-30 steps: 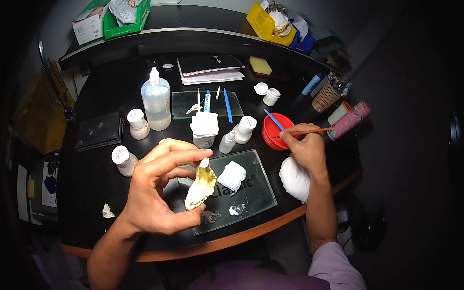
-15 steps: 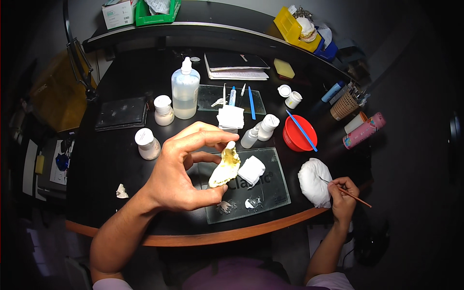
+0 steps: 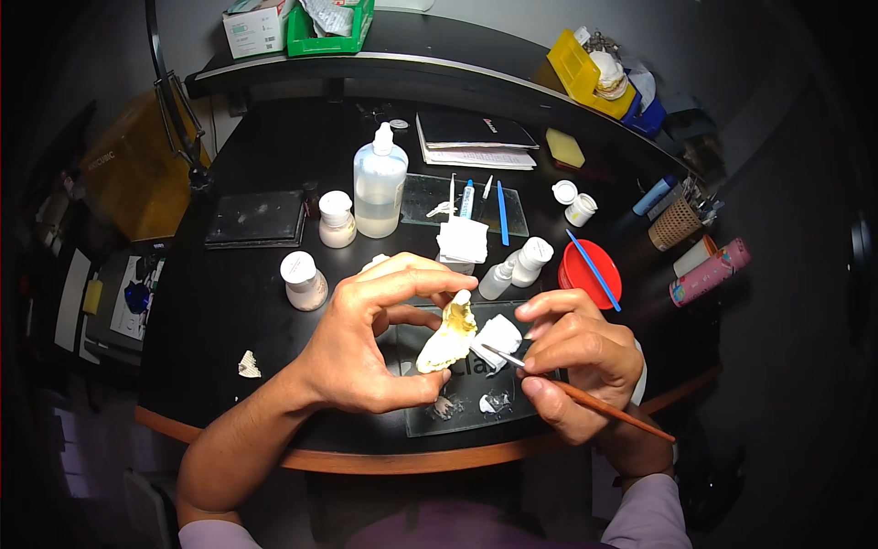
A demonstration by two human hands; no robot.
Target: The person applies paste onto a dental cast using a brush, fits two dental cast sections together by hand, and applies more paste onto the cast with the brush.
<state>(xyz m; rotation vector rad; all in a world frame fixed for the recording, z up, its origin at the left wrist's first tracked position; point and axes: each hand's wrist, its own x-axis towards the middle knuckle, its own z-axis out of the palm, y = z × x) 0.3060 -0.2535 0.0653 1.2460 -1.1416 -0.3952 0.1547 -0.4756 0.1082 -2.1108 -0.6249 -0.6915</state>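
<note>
My left hand (image 3: 357, 352) holds a pale yellow dental cast (image 3: 444, 343) upright between fingertips and thumb, above a glass slab (image 3: 457, 416). In my right hand (image 3: 590, 361) is a slim brush with a wooden handle (image 3: 622, 416), gripped like a pen; its tip points at the cast's right side, very close to it, and I cannot tell if they touch. Folded white gauze (image 3: 498, 334) lies on the slab behind the brush tip, with small white smears below it. A rounded white pad beyond my right hand is mostly hidden by it.
A red bowl (image 3: 585, 261) with a blue stick, white jars (image 3: 337, 220), a small dropper bottle (image 3: 496, 282) and a large liquid bottle (image 3: 380, 183) stand behind my hands. Farther back are a notebook (image 3: 466, 137), bins (image 3: 572, 73), a pen holder (image 3: 674, 229) and a lamp arm (image 3: 174, 119).
My right hand went from the red bowl down to the white pad with the brush, then up and left to the cast. My left hand keeps holding the cast; the view has shifted.
</note>
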